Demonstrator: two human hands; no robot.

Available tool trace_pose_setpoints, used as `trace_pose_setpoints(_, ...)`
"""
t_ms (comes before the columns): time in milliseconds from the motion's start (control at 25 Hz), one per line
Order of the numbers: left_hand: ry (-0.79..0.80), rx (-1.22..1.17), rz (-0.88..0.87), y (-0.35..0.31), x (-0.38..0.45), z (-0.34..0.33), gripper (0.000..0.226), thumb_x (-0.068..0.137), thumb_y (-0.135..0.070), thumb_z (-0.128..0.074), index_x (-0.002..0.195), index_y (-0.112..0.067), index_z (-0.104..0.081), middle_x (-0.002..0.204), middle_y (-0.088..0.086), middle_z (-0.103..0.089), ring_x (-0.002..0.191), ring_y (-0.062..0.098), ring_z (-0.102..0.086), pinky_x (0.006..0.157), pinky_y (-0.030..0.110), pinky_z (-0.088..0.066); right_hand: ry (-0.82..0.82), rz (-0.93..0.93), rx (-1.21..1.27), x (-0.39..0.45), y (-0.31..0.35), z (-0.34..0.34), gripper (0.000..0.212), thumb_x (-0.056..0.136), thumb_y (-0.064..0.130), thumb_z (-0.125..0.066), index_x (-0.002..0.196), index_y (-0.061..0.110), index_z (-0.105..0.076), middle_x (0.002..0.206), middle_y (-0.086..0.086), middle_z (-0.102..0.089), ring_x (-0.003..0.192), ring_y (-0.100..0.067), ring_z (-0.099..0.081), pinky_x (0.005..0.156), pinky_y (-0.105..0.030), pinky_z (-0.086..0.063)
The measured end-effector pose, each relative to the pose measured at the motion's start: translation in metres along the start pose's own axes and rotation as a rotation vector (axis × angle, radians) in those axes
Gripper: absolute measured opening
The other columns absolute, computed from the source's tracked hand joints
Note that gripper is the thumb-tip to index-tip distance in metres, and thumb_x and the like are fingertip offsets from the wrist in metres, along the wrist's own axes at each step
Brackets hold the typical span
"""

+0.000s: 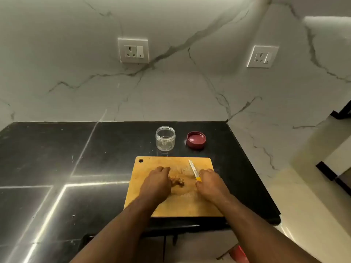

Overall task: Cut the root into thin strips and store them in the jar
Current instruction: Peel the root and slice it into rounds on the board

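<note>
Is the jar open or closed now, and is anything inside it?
Open and empty. The jar stands upright with no lid; the red lid lies beside it, and its clear walls show nothing inside.

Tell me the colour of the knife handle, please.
Yellow; the knife handle shows best in the head view.

A wooden cutting board [152, 186] is lying on the dark table [57, 158]. The left hand [156, 184] is resting curled on the knobby root [177, 181], pinning it to the board. The right hand [211, 184] is gripping the yellow handle of a knife [194, 170], its pale blade pointing away over the board. Beyond the board an open clear jar [165, 138] is standing upright, with its red lid [196, 139] lying upturned just to the right, apart from it.
</note>
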State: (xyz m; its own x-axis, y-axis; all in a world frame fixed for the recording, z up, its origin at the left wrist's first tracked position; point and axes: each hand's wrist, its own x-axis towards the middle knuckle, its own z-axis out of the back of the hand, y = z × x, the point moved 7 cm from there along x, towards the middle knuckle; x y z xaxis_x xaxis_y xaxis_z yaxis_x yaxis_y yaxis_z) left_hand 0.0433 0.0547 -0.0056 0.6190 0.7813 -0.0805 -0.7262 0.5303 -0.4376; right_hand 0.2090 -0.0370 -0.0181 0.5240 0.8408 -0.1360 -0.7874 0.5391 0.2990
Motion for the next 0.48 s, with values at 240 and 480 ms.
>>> trace_pose_setpoints(240,0.013,-0.127,0.039,0.015,0.012,-0.024,0.05,0.099,-0.035,-0.057,0.146,-0.019,-0.05,0.142,0.003,-0.051,0.127,0.022,-0.051,0.107,0.038,-0.045,-0.031,-0.057,0.043,-0.014,-0.012,-0.01,0.032,0.093,0.033,-0.06,0.123,0.021,-0.062,0.117,-0.004,-0.061,0.108,-0.024,-0.059,0.091,-0.039,-0.051)
trace_pose_setpoints(480,-0.048,-0.292,0.11,0.023,0.013,-0.033,0.032,0.093,-0.037,-0.067,0.12,-0.02,-0.069,0.116,-0.004,-0.057,0.1,0.014,-0.058,0.089,0.03,-0.05,0.034,-0.125,0.437,-0.011,-0.022,-0.009,0.023,0.081,0.012,-0.068,0.1,0.024,-0.07,0.086,0.008,-0.066,0.081,-0.013,-0.062,0.068,-0.026,-0.051)
